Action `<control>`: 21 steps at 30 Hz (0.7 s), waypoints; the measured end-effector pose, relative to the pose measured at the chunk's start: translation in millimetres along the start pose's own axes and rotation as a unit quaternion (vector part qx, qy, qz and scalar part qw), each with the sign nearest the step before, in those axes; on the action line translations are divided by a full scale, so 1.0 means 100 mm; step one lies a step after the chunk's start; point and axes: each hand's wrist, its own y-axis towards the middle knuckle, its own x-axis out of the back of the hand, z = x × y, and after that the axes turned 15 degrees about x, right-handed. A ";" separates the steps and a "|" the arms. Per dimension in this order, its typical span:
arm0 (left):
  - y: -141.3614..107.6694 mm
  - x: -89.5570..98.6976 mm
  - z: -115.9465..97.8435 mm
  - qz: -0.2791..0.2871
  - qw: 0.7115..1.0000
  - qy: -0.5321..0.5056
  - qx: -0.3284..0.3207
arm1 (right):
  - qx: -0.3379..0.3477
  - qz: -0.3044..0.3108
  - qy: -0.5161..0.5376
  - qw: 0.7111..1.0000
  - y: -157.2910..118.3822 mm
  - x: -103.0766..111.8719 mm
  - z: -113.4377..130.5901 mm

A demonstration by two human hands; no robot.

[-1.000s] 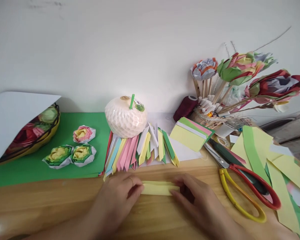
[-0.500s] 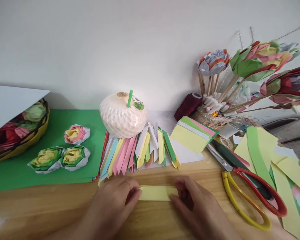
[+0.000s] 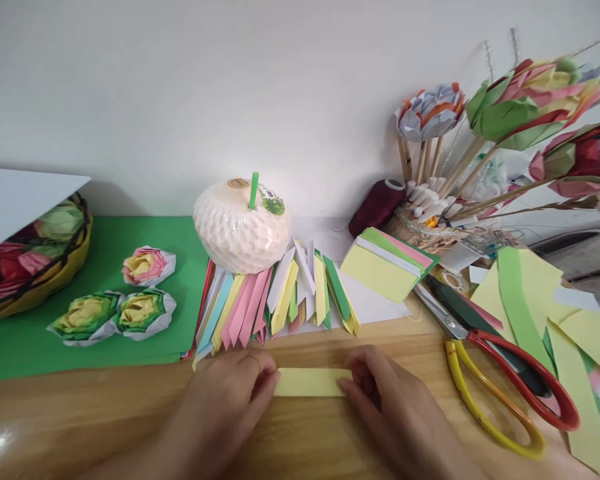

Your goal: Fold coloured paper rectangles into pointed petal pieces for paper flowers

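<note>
A pale yellow paper strip (image 3: 310, 383) lies lengthwise from left to right just above the wooden table. My left hand (image 3: 237, 393) pinches its left end between thumb and fingers. At the other end, my right hand (image 3: 380, 393) pinches the strip the same way, with the fingers curled in. Right behind the hands lies a row of folded paper pieces (image 3: 247, 310) in pink, yellow, white, blue and green. A stack of coloured paper rectangles (image 3: 380, 270), yellow on top, sits behind my right hand.
Large scissors (image 3: 525, 373) with red and yellow handles lie at right, beside paper scraps (image 3: 523, 293). A white textured container (image 3: 243, 227) stands at the back. Three paper flowers (image 3: 145, 312) rest on green paper (image 3: 180, 233). A maroon thread spool (image 3: 377, 207) and stemmed paper flowers (image 3: 430, 113) are behind.
The view has shifted slightly. Both hands keep their pinch on the yellow paper strip, which looks flatter and slightly higher in the picture.
</note>
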 end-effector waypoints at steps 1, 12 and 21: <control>0.00 0.00 0.00 0.004 1.000 0.004 0.006 | 0.004 0.001 -0.003 1.000 0.01 0.00 0.00; -0.01 -0.01 0.00 0.051 0.996 0.065 0.040 | 0.027 -0.005 -0.055 0.998 -0.02 -0.01 -0.02; -0.02 -0.01 -0.08 0.024 0.991 0.130 -0.013 | 0.020 0.023 -0.069 0.997 0.01 0.02 -0.04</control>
